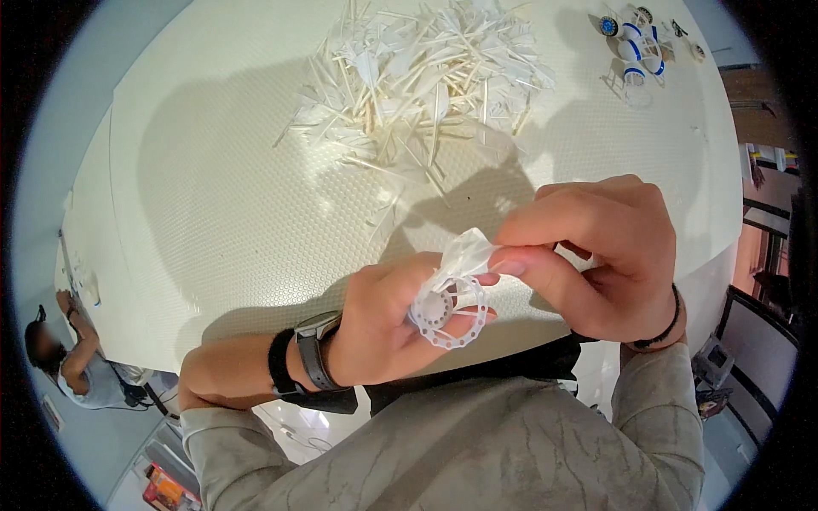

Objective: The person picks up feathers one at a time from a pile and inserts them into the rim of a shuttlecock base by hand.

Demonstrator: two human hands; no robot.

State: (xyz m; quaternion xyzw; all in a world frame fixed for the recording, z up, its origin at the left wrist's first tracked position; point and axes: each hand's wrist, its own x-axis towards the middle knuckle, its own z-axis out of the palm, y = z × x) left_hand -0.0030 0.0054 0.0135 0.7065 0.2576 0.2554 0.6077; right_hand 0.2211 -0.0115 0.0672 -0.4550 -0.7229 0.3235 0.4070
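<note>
Feather pile: beyond the left hand. Blue-banded white pieces: beyond the right hand. Plastic ring frame: gripped in left fingers. White feather: pinched between right thumb and forefinger, at frame's far rim.

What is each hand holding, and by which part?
Left hand: the white holed ring frame, gripped at its hub side. Right hand: a white feather, apparently pinched at its right edge between thumb and forefinger.
</note>
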